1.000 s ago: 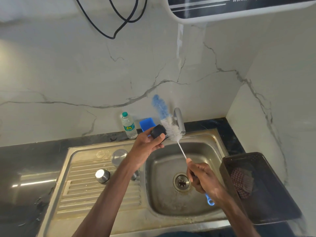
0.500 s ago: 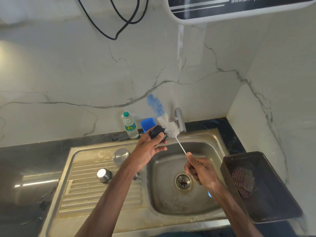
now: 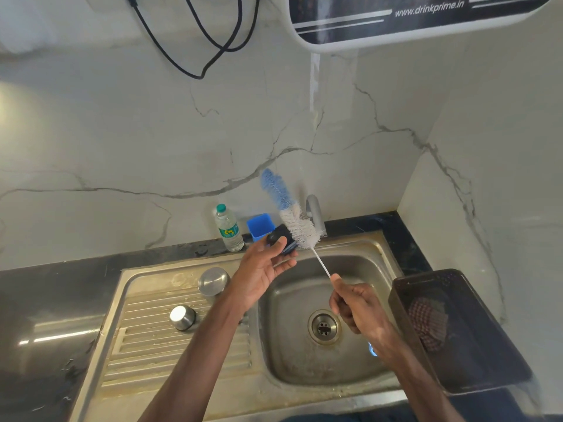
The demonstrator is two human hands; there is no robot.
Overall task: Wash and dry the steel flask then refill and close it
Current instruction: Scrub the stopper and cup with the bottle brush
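The left hand [image 3: 259, 272] pinches a dark lid [image 3: 281, 239] between thumb and fingertips. The right hand [image 3: 356, 309] is curled round the wire stem of a brush [image 3: 300, 226], whose white bristles touch the lid. Both are above the back edge of the sink [image 3: 292, 360]. The flask [image 3: 213, 281] stands on the drainboard just beside the basin's left rim, with a steel cup [image 3: 182, 317] near it toward the front.

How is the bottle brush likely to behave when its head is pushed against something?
The bottle brush probably bends: its stem is a thin wire, gripped low by the right hand. The fluffy bristles likely squash easily. It looks light, since one hand holds it tilted up from its end.
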